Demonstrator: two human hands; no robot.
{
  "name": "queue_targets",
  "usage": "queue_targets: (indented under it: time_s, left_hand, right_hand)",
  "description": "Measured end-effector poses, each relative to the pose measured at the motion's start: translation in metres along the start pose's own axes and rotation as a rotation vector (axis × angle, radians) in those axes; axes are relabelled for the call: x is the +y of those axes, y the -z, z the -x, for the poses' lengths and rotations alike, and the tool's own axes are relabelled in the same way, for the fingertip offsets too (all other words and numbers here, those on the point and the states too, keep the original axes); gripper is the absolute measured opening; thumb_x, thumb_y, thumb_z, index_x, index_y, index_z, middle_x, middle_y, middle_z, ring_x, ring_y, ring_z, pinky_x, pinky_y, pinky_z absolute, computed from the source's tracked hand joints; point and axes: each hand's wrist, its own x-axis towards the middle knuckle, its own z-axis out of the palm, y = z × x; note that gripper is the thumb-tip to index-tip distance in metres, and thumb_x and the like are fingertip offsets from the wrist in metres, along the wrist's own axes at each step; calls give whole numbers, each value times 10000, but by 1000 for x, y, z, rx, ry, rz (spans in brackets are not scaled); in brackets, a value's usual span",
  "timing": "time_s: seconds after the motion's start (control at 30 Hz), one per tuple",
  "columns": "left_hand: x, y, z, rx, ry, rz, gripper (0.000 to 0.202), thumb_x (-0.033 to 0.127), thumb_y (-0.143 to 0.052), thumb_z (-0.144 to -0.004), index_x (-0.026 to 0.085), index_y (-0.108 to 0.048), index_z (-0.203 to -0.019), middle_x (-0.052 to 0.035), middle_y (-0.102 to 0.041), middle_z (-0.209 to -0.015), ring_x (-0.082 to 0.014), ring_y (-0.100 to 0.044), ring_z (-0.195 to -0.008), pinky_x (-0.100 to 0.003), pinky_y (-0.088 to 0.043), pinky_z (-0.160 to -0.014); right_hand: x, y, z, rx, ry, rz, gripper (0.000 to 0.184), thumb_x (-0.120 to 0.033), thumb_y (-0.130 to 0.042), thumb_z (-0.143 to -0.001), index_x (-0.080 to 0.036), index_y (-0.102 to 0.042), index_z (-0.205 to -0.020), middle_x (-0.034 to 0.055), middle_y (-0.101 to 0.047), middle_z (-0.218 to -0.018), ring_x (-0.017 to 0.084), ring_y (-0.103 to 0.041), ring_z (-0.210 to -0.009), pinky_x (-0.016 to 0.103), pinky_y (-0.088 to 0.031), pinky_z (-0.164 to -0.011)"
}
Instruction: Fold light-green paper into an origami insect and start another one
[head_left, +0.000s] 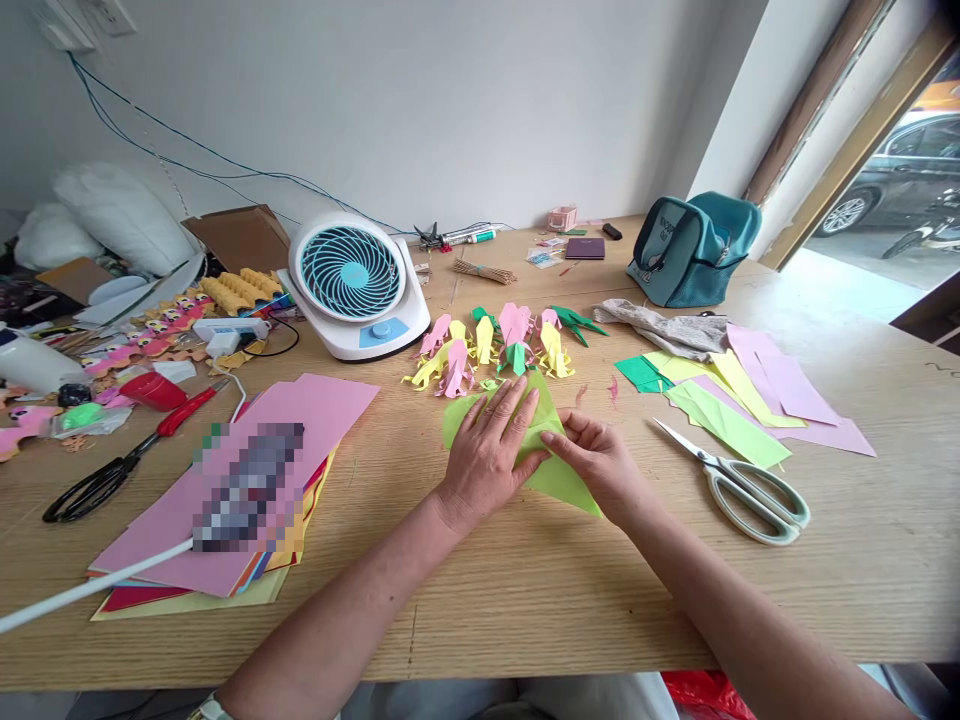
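A light green sheet of paper (564, 478), partly folded, lies on the wooden table (525, 580) in front of me. My left hand (487, 445) rests flat on it with the fingers stretched out, pressing the paper down. My right hand (600, 455) is beside it on the right, fingertips pinched on a folded edge of the same sheet. Just behind the hands stands a cluster of small folded paper figures (495, 350) in pink, yellow and green.
White-handled scissors (750, 485) lie to the right, near cut pink and green paper pieces (750, 400). A stack of coloured sheets (240, 490) and red-handled scissors (120, 465) lie left. A small fan (352, 285), a teal bag (690, 250) and craft clutter stand behind.
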Motion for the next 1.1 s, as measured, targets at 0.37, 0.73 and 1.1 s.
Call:
queue_targets:
  time_s: [0.37,0.73,1.1]
  left_hand:
    - [4,5,1,75,-28,94,431,325,-505,-964,158,-496,-1361,-99,-649,-1290,-221,-608,-1182,-360,-486,-968]
    - [6,8,1,60,-41,58,392,313,-492,-973,181,-519,-1341,-81,-708,-1169,-211,-654,-1092,-358,-510,-913]
    - [5,9,0,76,-34,86,331,293,-524,-957,180,-578,-1263,-77,-732,-1102,-223,-676,-1016,-363,-510,-861]
  right_hand:
    - [0,-1,-1,106,127,55,292,-413,-839,-664,-210,-660,-773,-23,-636,-714,111,-535,-640,232,-425,-604]
    - [-2,0,-1,129,171,79,282,-392,-831,-679,-195,-638,-736,-29,-577,-692,97,-483,-619,234,-390,-588]
    - [-5,0,0,141,225,153,279,-421,-806,-704,-216,-622,-746,-15,-574,-716,122,-494,-647,256,-410,-600]
